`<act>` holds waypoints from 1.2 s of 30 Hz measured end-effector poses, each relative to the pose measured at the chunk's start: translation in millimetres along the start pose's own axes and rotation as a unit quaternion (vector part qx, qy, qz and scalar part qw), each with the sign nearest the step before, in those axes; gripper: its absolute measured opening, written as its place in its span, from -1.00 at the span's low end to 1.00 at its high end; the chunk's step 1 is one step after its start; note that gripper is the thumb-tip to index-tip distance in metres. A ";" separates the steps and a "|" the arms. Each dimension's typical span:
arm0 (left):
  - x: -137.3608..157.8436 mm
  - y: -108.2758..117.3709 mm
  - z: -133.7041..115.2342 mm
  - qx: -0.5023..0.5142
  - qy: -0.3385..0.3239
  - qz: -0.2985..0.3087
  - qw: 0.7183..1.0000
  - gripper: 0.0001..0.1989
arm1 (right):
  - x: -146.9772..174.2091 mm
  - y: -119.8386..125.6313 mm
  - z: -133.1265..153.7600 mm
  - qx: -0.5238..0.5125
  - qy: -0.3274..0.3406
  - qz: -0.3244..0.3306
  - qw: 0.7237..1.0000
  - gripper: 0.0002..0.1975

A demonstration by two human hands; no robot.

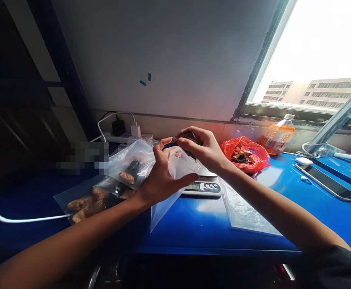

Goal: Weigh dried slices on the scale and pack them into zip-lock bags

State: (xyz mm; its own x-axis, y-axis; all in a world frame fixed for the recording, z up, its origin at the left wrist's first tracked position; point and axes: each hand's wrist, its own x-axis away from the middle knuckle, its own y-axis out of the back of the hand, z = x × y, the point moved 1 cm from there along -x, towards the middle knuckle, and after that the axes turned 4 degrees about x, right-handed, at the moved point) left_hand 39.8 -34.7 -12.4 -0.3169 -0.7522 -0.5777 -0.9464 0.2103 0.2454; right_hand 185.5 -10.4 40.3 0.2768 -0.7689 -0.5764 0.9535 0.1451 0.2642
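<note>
My left hand [163, 176] holds a clear plastic bag [183, 164], its thumb stretched out to the right and its index finger raised. The bag's lower corner hangs below the hand, over the blue table. Just above the bag, my right hand [204, 146] pinches a thin, dark brown dried piece [190, 136]. The left index fingertip is close to this piece; I cannot tell whether it touches. Partly behind the hands and bag stands a digital kitchen scale [207, 189] with a small display.
Filled clear bags [85, 206] with brown chunks lie left. A red plastic bag [261, 156] holding dried brown pieces stands right, by an orange drink bottle [279, 134]. A flat clear bag [250, 212], a phone [329, 182] and white cables [27, 220] lie on the blue table [199, 237].
</note>
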 end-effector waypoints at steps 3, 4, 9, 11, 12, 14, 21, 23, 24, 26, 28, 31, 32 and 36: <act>-4.8 -0.2 -2.1 0.023 -0.014 -0.026 0.999 -0.19 | 2.1 -15.0 3.0 0.020 0.006 -0.008 1.000 -0.77; -5.7 0.3 -1.2 0.024 -0.012 -0.035 0.999 -0.19 | 1.6 -17.1 1.2 0.027 0.010 -0.022 0.999 -0.77; -3.9 5.3 6.3 0.032 0.017 -0.062 0.997 -0.11 | -0.4 -10.9 -3.7 0.038 0.037 -0.105 0.993 -0.86; -1.8 8.3 5.2 0.027 0.026 -0.063 0.997 -0.08 | 5.2 -4.3 -0.3 0.059 0.057 -0.156 0.984 -0.86; -1.2 9.7 3.7 0.019 0.030 -0.060 0.998 -0.07 | 10.1 -0.9 1.8 0.068 0.062 -0.180 0.979 -0.83; -2.4 11.3 -0.2 -0.012 0.031 -0.044 0.998 -0.06 | 23.6 5.2 5.1 0.079 0.057 -0.207 0.974 -0.78; -24.9 -0.3 1.0 -0.114 0.025 0.019 0.993 0.01 | 67.8 17.8 -9.2 0.100 0.001 -0.216 0.971 -0.78; -28.7 -3.4 4.3 -0.134 0.030 0.015 0.990 -0.07 | 69.8 20.0 -17.8 0.081 -0.034 -0.210 0.974 -0.77; -29.5 -4.2 5.9 -0.142 0.038 0.020 0.989 -0.17 | 69.7 20.4 -21.0 0.065 -0.056 -0.196 0.977 -0.76; -29.0 -4.6 7.9 -0.152 0.062 0.034 0.986 -0.40 | 69.6 19.8 -23.9 0.020 -0.103 -0.145 0.984 -0.72; -27.2 -4.1 8.2 -0.146 0.090 0.040 0.984 -0.52 | 71.2 17.8 -22.0 -0.022 -0.142 -0.079 0.987 -0.75; -23.5 -2.7 6.3 -0.119 0.125 0.033 0.984 -0.53 | 75.5 15.9 -15.4 -0.012 -0.150 -0.030 0.988 -0.79; -22.3 -1.9 5.5 -0.105 0.135 0.033 0.985 -0.52 | 76.6 16.3 -14.1 0.007 -0.145 -0.038 0.989 -0.75; -20.2 6.2 4.3 0.033 0.155 0.014 0.987 -0.51 | 76.8 22.4 -18.5 0.044 -0.138 -0.110 0.983 -0.74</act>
State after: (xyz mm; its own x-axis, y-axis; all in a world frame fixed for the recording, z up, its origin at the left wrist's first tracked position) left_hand 40.1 -15.5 -2.5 -0.3174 -0.8983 -0.3040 -0.9430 0.2652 0.2010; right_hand 230.3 -54.7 -12.3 0.0092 -0.9172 -0.3982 0.9691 -0.0900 0.2298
